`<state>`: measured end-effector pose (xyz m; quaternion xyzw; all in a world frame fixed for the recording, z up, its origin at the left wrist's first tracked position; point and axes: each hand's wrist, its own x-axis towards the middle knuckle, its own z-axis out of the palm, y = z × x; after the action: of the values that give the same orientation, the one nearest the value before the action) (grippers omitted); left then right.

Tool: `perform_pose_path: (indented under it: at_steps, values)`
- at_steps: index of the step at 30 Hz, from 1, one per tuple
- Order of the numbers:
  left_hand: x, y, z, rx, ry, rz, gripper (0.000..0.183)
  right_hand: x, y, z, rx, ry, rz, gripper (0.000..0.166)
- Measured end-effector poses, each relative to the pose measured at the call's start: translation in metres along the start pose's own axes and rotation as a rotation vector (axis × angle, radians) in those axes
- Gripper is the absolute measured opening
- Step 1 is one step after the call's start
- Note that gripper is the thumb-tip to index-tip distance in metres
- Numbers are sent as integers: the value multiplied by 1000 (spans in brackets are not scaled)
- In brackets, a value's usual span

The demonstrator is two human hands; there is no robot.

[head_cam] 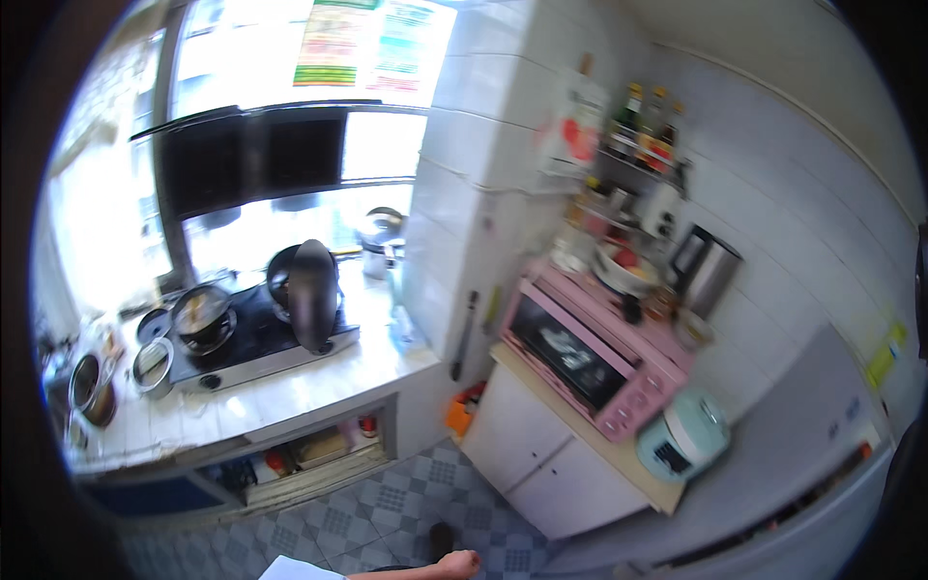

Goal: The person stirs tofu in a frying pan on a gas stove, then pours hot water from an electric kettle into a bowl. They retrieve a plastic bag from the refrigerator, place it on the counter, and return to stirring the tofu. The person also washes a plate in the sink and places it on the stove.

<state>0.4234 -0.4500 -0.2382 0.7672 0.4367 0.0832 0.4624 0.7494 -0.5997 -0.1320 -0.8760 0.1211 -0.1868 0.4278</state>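
Observation:
At the bottom edge, my left hand [460, 564] reaches in from a white sleeve [301, 570], its fingers curled in and nothing seen in them. It hangs over the grey patterned floor tiles [391, 496], close to a dark shoe [441, 540]. My right hand is out of view. Ahead on the right stands a refrigerator [768, 428]; a dark gap along its door shows some contents. A pink toaster oven [573, 355] and a mint-green rice cooker [683, 435] sit on a white cabinet [525, 453] beside it.
Left, a gas stove [254, 319] on the tiled counter [290, 395] carries a lidded pan [201, 312] and a wok [283, 279], partly behind a blurred dark oval. Metal pots [152, 366] stand beside it. On the oven are a steel kettle [714, 272] and a bowl [616, 275].

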Motion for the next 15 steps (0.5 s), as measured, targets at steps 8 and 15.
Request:
perform_pose_path:
  at_steps: [8,15]
  values:
    - [32,-41,-85,-256,95,-369,38,-125,-55,130,-164,-535,-534,57]
    - [11,-96,-116,-417,-133,-185,39,-298,-128,169,-50,-1568,-1266,47]
